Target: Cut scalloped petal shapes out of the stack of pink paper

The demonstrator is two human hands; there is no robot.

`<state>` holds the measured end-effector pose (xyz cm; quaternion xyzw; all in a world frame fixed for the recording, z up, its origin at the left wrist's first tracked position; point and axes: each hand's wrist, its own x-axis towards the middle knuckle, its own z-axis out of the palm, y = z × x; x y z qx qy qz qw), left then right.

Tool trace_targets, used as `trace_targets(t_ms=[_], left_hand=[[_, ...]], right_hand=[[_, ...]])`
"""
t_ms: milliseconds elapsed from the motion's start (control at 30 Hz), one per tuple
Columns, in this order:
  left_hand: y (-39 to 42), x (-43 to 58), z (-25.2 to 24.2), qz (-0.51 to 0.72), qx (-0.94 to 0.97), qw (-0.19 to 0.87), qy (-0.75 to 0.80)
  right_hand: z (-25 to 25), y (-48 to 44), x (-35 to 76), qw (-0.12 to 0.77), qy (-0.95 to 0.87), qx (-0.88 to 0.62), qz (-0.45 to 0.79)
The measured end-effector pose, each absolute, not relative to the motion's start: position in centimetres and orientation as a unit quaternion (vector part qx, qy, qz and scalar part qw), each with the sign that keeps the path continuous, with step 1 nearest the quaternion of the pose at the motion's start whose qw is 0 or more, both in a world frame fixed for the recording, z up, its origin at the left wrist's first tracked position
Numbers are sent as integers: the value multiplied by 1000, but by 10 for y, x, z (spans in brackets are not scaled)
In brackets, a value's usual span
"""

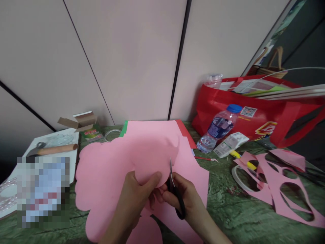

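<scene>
Pinched in my left hand (138,193) is a piece of pink paper (152,162) with a rounded edge, thumb on top. My right hand (188,193) grips a pair of scissors (180,203) with black handles, the blades pointing up at the right edge of that piece. Whether the blades are parted is hard to see. Below lies a large pink scalloped cutout (99,173), cloud-like in outline. Pink sheets (199,183) are stacked under it, with green and red sheets showing at the back. A rounded pink piece (146,232) lies near the front edge of view.
To the right are pink paper offcuts (276,189) with holes, a roll of white tape (243,181), a water bottle (218,130), a small carton (231,144) and a red bag (259,115). On the left, a wooden-handled tool (57,149) and an opened box (90,130). A wall panel (132,61) stands behind.
</scene>
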<state>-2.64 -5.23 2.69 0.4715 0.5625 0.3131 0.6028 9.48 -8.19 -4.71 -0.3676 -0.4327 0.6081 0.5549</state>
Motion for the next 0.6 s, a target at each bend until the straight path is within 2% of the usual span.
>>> trace_targets(t_ms=[600], left_hand=[[-53, -23, 25, 323, 462, 619, 547]], right_hand=[[-43, -82, 98, 547, -434, -374, 611]])
